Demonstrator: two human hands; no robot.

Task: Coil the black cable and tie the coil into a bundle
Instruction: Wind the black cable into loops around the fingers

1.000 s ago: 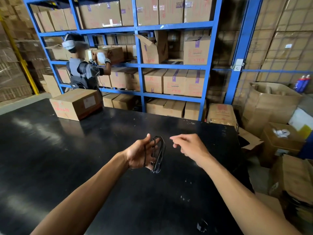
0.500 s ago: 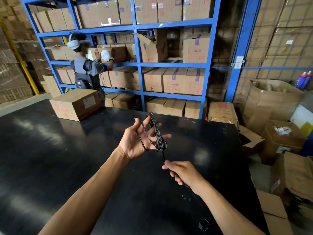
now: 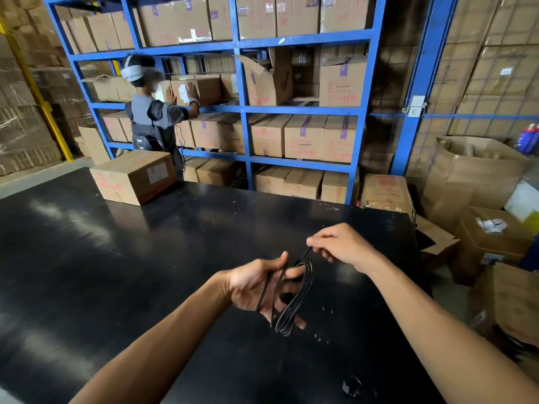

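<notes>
The black cable (image 3: 294, 301) hangs in several loops around the spread fingers of my left hand (image 3: 253, 284), held palm up above the black table (image 3: 116, 272). Just up and to the right, my right hand (image 3: 344, 246) pinches the free run of the cable between thumb and fingers, close to the top of the coil. A small black piece (image 3: 351, 386), maybe the cable's plug, lies on the table near the front; I cannot tell if it is joined to the coil.
A cardboard box (image 3: 134, 176) sits at the table's far left. Behind it a person (image 3: 151, 118) handles boxes on blue shelving (image 3: 242, 112). Open cartons (image 3: 478, 176) crowd the floor to the right of the table edge.
My right hand has risen from low on the table side up to the top of the coil, bringing the cable's free run with it. My left hand dropped slightly and keeps the loops.
</notes>
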